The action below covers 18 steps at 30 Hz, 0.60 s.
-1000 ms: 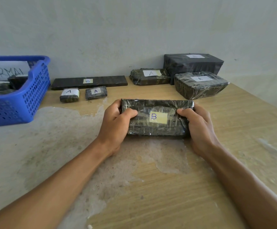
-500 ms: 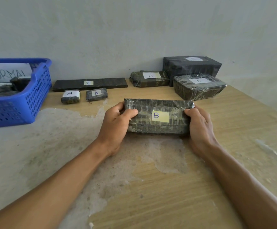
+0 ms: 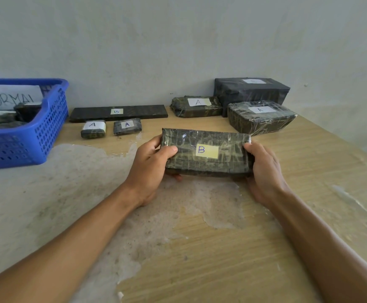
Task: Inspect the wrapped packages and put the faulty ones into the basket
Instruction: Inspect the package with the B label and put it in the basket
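Far left, blue basket (image 3: 47, 136) is sitting on the desk (image 3: 222, 259), already holding dark packages and a sheet lettered "NORMAL"; I'm reading that as a risk: if this basket is the sound-goods bin, a faulty piece is going in the wrong place. Behind centre, long flat package marked B (image 3: 118, 112) and two small A packages (image 3: 93, 129) are lying well apart from the hands.

Left hand (image 3: 149, 169) is gripping the left end of the B package (image 3: 206, 153), thumb on top, fingers curled under. Right hand (image 3: 263, 171) is clamping the right end likewise. The package is tilting toward me, just above the desk. Glossy tape is looking slick; I'm judging a one-handed carry could slip.
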### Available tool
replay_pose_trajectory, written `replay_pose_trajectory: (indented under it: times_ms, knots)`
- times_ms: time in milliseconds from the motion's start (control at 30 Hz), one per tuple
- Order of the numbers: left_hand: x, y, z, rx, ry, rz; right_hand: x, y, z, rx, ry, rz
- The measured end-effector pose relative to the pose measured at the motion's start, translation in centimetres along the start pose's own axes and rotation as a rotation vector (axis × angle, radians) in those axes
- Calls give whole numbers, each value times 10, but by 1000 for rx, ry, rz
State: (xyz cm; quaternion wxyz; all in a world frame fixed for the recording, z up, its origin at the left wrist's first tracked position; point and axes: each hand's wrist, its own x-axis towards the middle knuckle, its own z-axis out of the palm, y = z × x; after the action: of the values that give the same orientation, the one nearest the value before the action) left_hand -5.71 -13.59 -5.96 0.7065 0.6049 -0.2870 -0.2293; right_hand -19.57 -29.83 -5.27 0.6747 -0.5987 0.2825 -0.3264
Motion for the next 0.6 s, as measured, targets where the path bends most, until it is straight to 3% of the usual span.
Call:
replay_pose_trajectory:
  times_ms: [200, 333, 433, 600]
  knots:
    - [-2, 2, 0, -11, -110, -24, 2, 2, -1, -19, 29, -26]
    - [-1, 1, -2, -9, -53, 4, -2, -3, -2, 65, -69, 27]
    - [-1, 0, -1, -33, -26, 10, -3, -3, -4, -23, -141, -1]
    - [-3, 1, 0, -6, -25, 17, -4, -1, -7, -13, -150, -21]
